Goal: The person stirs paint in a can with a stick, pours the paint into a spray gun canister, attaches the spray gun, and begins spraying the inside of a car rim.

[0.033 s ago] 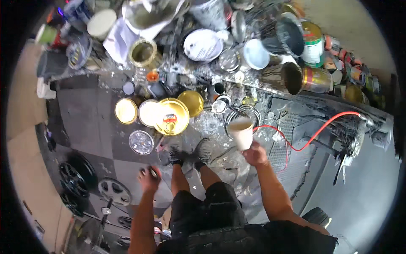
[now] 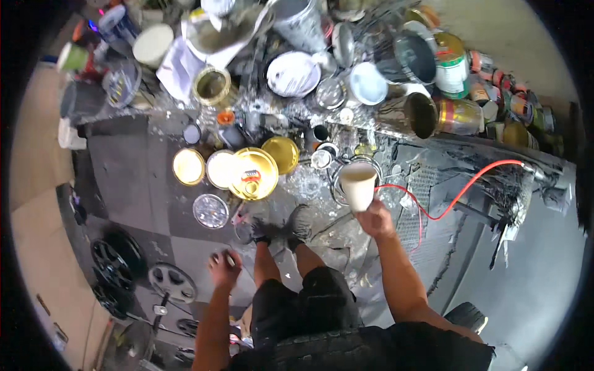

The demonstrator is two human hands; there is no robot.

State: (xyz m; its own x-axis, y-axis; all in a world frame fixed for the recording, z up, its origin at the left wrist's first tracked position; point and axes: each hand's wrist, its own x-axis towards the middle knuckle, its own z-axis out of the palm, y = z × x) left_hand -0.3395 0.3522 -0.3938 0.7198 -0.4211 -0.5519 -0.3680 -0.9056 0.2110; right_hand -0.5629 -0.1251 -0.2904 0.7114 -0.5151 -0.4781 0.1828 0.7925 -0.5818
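A cream-coloured cup (image 2: 358,190) is held out in front of me, its open mouth toward the bench. My right hand (image 2: 375,220) is closed round its lower part. Whether anything is inside the cup, I cannot tell. Lower and to the left, my left hand (image 2: 224,268) hangs over the dark floor with curled fingers. Something small seems to sit in them, but I cannot make it out. Between the hands and the bench, a shiny gold tin lid (image 2: 260,179) on the floor carries a small can (image 2: 250,176).
The far bench (image 2: 173,113) is crowded with paint tins, tubs and a pale blue lid (image 2: 369,83). A red hose (image 2: 476,185) runs at right near coiled cable. Round metal lids (image 2: 211,211) lie by my feet. Black wheels (image 2: 117,260) stand at left.
The cup has shifted slightly right and now appears sharper. My left hand has turned a little, showing less of a reddish spot at its fingers. The whole view has moved slightly.
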